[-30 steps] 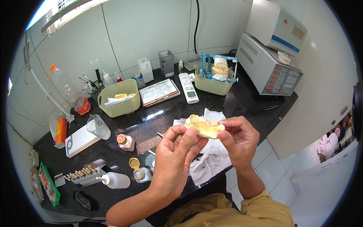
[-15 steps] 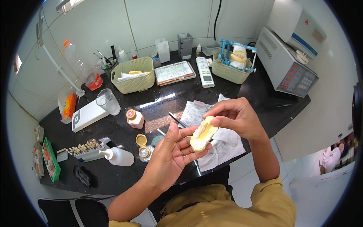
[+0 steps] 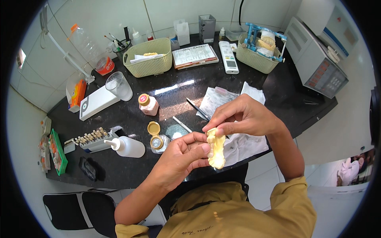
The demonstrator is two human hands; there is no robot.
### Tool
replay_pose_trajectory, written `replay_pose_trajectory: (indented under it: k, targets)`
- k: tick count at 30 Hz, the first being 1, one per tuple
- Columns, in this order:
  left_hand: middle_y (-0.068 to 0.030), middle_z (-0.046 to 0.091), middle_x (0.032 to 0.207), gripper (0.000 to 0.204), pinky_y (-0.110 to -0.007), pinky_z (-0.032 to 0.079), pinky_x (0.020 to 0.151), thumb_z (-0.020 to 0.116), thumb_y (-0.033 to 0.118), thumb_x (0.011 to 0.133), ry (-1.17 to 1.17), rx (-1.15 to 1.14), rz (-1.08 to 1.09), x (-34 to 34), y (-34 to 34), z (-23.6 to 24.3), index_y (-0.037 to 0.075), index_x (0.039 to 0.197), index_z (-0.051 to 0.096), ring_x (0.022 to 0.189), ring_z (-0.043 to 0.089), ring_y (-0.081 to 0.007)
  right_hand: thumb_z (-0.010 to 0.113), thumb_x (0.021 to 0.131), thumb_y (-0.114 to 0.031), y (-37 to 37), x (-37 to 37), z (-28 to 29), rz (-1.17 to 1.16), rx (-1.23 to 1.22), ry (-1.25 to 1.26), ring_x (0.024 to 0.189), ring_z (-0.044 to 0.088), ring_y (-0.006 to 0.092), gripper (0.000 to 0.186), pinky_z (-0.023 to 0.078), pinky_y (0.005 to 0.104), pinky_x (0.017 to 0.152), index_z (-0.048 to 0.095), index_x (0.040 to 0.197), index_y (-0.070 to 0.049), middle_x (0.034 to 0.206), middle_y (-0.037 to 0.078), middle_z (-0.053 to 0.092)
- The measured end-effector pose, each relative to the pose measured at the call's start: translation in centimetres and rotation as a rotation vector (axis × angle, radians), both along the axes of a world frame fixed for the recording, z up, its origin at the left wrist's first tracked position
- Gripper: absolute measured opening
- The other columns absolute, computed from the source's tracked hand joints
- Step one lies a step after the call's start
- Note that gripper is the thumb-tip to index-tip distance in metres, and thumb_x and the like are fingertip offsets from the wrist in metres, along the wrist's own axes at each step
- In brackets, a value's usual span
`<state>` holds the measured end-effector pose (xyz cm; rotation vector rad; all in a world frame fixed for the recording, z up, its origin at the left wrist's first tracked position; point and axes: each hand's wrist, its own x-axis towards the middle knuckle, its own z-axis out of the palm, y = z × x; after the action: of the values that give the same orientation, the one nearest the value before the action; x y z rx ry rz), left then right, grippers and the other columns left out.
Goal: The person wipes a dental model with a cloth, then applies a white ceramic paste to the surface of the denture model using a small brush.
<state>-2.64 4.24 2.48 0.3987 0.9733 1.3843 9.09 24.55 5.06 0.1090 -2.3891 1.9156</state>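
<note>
Both my hands hold a pale yellow dental cast (image 3: 216,152) with a row of teeth along its left side. My left hand (image 3: 180,158) grips that side, thumb against the teeth. From above, my right hand (image 3: 246,119) pinches the cast's upper end between thumb and fingers. White tissue (image 3: 248,148) lies on the black counter below and behind my right hand. A dark-handled brush (image 3: 196,108) and a pale slim tool (image 3: 181,124) lie just beyond the hands. An opened small jar with a gold cap (image 3: 157,143) stands left of them.
A white squeeze bottle (image 3: 127,147), a shade guide (image 3: 93,141) and a pink-filled bottle (image 3: 148,105) stand on the left. Farther back are a basket (image 3: 149,67), a notepad (image 3: 195,56), a remote (image 3: 229,57) and a blue articulator (image 3: 250,37) on another basket. A grey machine (image 3: 313,55) occupies the right.
The cast has turned more upright, and my left thumb has closed down onto it. My right hand keeps its pinch at the upper end. The view has shifted slightly.
</note>
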Motion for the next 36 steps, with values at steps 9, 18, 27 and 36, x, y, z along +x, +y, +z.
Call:
replay_pose_trajectory:
  k: [9,18,27,36]
  targets:
    - [-0.0218,0.059,0.118,0.048,-0.043,0.052,0.095,0.061,0.007,0.089,-0.07,0.016,0.417,1.5,-7.5,-1.2,-0.005,0.132,0.044,0.112,0.061,-0.0357,0.064,0.089,-0.007,-0.8,0.1,-0.1,-0.468,0.099,-0.062,0.065,0.061,0.0073,0.014,0.051,0.0224,0.06,0.069,0.099,0.002,0.08,0.005,0.069]
    - [-0.0185,0.058,0.113,0.049,-0.039,0.055,0.094,0.063,0.007,0.087,-0.053,0.117,0.897,2.9,-11.4,-3.5,-0.001,0.129,0.041,0.11,0.062,-0.0344,0.064,0.083,0.001,-2.3,-1.3,-2.9,-0.42,0.798,-0.054,0.071,0.067,0.0219,0.006,0.053,0.0307,0.063,0.063,0.089,0.002,0.079,0.013,0.066]
    - [-0.0154,0.058,0.114,0.047,-0.04,0.053,0.095,0.066,0.007,0.085,0.029,0.072,0.883,1.8,-12.1,-4.4,0.001,0.126,0.044,0.104,0.063,-0.0239,0.066,0.075,0.0,-2.1,-3.1,-3.4,-0.381,0.873,-0.229,0.068,0.064,0.0302,0.03,0.048,0.0388,0.065,0.056,0.103,0.0,0.073,0.014,0.063]
    - [-0.0241,0.055,0.128,0.05,-0.042,0.051,0.098,0.062,0.001,0.088,-0.002,0.092,0.87,0.3,-12.9,-4.4,-0.001,0.132,0.041,0.112,0.061,-0.0272,0.061,0.091,-0.01,0.0,-6.7,1.0,-0.607,0.318,-0.02,0.067,0.057,0.0056,0.008,0.051,0.0204,0.06,0.06,0.093,-0.003,0.078,-0.001,0.057]
